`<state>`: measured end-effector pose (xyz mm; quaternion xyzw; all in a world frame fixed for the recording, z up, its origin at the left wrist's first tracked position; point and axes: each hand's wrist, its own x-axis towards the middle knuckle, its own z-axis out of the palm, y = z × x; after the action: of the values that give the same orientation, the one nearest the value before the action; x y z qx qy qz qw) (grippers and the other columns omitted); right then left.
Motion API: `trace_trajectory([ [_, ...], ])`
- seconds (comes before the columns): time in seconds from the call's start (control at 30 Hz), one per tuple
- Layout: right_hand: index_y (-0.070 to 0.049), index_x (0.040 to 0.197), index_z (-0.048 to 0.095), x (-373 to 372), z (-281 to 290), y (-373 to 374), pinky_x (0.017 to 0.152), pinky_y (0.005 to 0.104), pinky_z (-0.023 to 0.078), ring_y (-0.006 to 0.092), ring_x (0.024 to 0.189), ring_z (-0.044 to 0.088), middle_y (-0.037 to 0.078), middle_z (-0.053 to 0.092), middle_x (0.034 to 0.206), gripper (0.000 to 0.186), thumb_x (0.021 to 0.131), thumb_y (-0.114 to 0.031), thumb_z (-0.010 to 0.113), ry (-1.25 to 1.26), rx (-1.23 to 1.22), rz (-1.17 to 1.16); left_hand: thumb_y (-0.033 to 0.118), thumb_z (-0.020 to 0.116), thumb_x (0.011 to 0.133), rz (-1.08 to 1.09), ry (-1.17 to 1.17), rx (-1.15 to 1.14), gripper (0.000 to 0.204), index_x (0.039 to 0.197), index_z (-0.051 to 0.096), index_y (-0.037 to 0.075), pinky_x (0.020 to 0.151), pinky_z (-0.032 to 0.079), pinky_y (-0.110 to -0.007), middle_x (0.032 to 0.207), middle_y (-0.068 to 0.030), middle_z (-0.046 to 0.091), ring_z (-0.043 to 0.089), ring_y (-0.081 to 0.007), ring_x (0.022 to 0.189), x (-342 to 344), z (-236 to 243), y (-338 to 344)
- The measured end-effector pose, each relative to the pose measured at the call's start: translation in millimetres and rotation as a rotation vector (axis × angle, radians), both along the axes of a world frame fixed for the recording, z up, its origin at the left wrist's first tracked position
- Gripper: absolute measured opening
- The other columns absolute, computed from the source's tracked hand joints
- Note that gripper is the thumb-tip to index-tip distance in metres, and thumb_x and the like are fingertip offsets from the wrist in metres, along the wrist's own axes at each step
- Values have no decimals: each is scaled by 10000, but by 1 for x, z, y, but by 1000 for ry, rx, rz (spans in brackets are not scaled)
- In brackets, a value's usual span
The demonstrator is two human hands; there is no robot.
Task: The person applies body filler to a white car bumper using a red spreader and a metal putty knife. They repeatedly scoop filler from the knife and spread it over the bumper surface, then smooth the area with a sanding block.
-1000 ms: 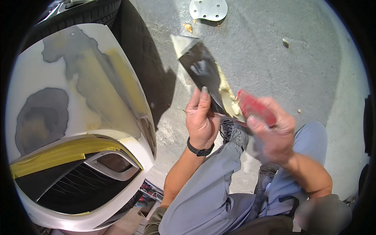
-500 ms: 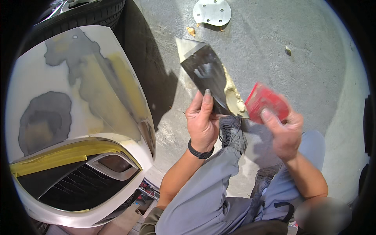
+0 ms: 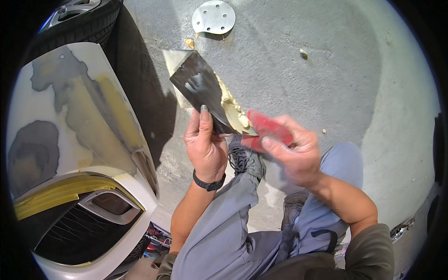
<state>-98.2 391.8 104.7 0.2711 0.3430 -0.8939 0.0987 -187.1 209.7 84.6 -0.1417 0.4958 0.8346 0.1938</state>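
My left hand (image 3: 204, 144) grips a dark, flat mixing board (image 3: 198, 86) by its lower edge, thumb on top. Cream-coloured filler paste (image 3: 233, 109) lies in a thick ridge along the board's right edge. A pale triangular sheet (image 3: 177, 60) shows behind the board's upper left corner. In my right hand (image 3: 296, 149) is a red spreader (image 3: 268, 130), pinched between thumb and fingers. The spreader meets the board's lower right corner, beside the paste. My right hand is slightly blurred.
At left stands a white car bumper (image 3: 93, 107) with sanded grey and yellowish patches and yellow masking tape (image 3: 56, 200). A wheel (image 3: 74, 28) lies beyond it. On the concrete floor (image 3: 336, 93) are a perforated round sanding disc (image 3: 213, 17) and small crumbs.
The view has shifted, so everything appears further left. My right hand has brought the red spreader lower, tilting it against the board's lower corner. My left hand keeps its hold on the board.
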Motion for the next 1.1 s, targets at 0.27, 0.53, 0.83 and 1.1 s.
trace_trajectory([
  [0.27,10,1333,700,-5,-24,32,1006,360,581,181,1087,734,111,784,1204,320,1024,-68,728,72,73,-108,120,524,1141,-124,-172,254,334,1443,604,1,1073,584,-431,1385,-139,710,715,-236,1230,4,-3,-12],
  [0.53,49,1317,688,-2,-17,7,1028,353,570,169,1119,716,100,770,1204,330,1019,-81,739,-38,-10,225,141,505,1151,-122,-163,267,333,1442,603,12,1090,566,-430,1397,-128,703,699,-227,1256,-5,-3,-15],
  [0.83,29,1284,723,-19,-13,41,989,356,586,189,1071,740,122,786,1172,262,1038,-60,709,138,37,-262,138,531,1144,-31,-96,76,299,1402,645,39,975,639,-440,1326,-118,741,751,-237,1160,0,-2,-14],
  [1.1,46,1274,732,-1,6,15,986,351,582,169,1061,736,117,788,1164,260,1025,-25,705,30,60,-139,143,539,1143,17,-64,26,261,1343,676,46,893,661,-396,1243,-106,775,781,-215,1057,-3,2,-5],
])
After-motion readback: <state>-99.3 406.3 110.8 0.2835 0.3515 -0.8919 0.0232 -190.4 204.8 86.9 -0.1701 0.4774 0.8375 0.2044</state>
